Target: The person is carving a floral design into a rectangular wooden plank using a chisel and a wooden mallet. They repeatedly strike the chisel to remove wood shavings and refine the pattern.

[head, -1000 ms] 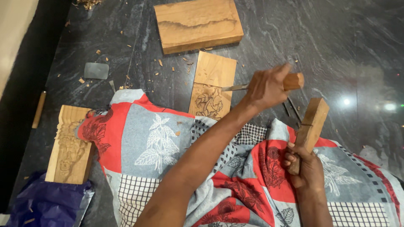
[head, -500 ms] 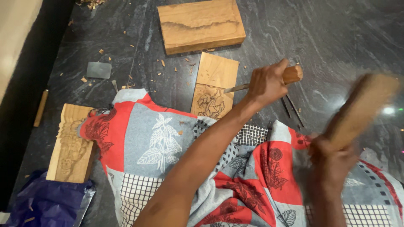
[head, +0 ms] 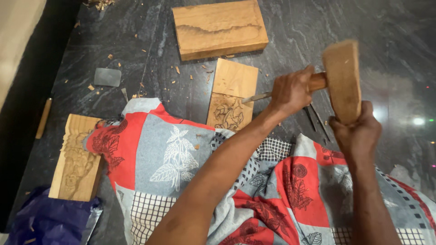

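Left hand (head: pixel 293 90) is closing around a wooden-handled metal chisel (head: pixel 260 96), hiding most of the handle; its thin blade is angling down onto the small, partly carved rectangular wood panel (head: pixel 230 96) lying on the dark stone floor (head: pixel 150 36). Right hand (head: pixel 356 131) is gripping a blocky wooden mallet (head: pixel 343 79) raised upright beside the chisel's butt, forearm crossing the red, grey and white patterned cloth (head: pixel 181 154)

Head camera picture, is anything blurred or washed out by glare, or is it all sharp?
In the head view, the wooden mallet in the right hand is slightly smeared; the left hand on the chisel and the carved panel look sharp; small bright glare spots sit on the polished dark floor at right.
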